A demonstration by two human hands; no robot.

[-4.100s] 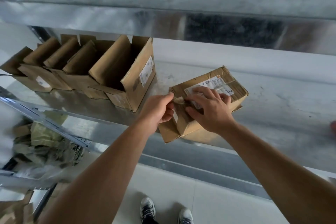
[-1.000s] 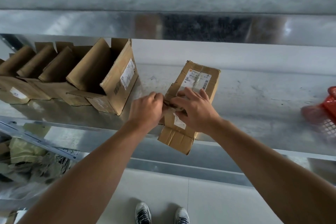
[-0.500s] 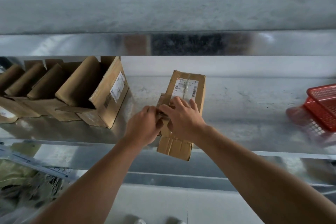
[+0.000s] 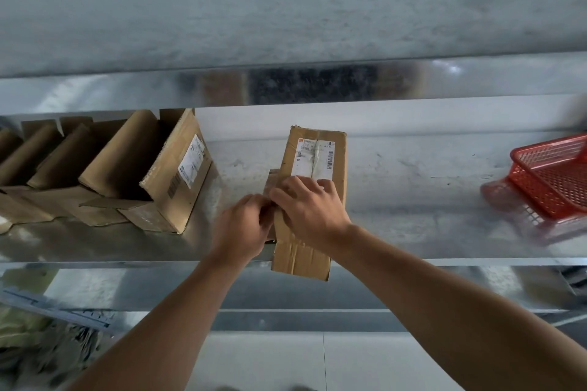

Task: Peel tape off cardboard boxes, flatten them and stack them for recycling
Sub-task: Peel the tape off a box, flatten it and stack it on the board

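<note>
A small taped cardboard box with a white shipping label lies lengthwise on the metal shelf, its near end hanging over the front edge. My right hand lies on top of its middle, fingers spread over the lid and label edge. My left hand is at the box's left side, fingers curled and pinching at the box's left edge or tape there; the pinched spot is hidden between both hands.
A row of several opened cardboard boxes stands on the shelf's left. A red mesh basket sits at the right end. Crumpled paper and packing waste lies on the floor lower left. A metal beam runs overhead.
The box has been turned from slanted to nearly straight, pointing away from me. Both hands stay at its near left part. The view has tilted up, bringing the red basket in.
</note>
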